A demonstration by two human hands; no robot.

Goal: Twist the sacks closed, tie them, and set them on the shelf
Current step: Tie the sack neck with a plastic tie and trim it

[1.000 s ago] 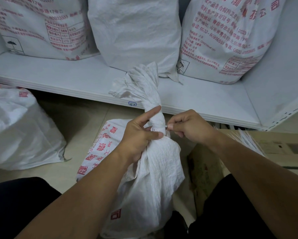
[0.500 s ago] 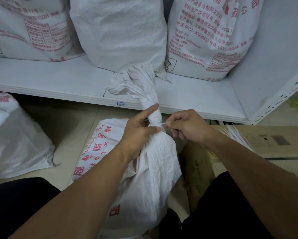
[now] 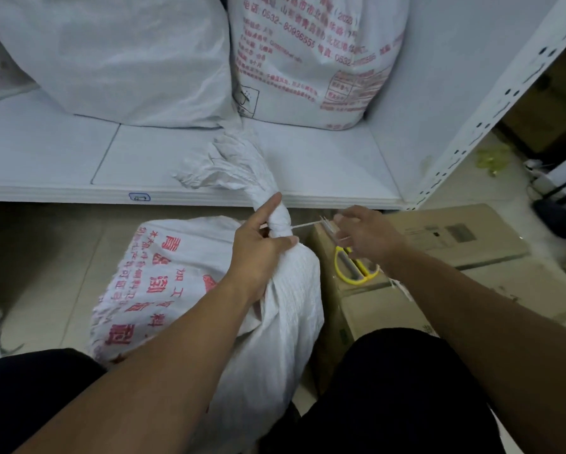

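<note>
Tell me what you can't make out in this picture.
Head view:
- tie wrap on the sack: covered by the left hand
- scissors: partly under the right hand
- shelf label: too small to read
- shelved sacks: tops cut by the upper edge

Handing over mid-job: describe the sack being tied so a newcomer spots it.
Start at the white shelf; on the floor before it stands a red-printed white sack. Unlike the shelved sacks, its twisted neck is gripped by the left hand while the right hand pinches a thin tie.
</note>
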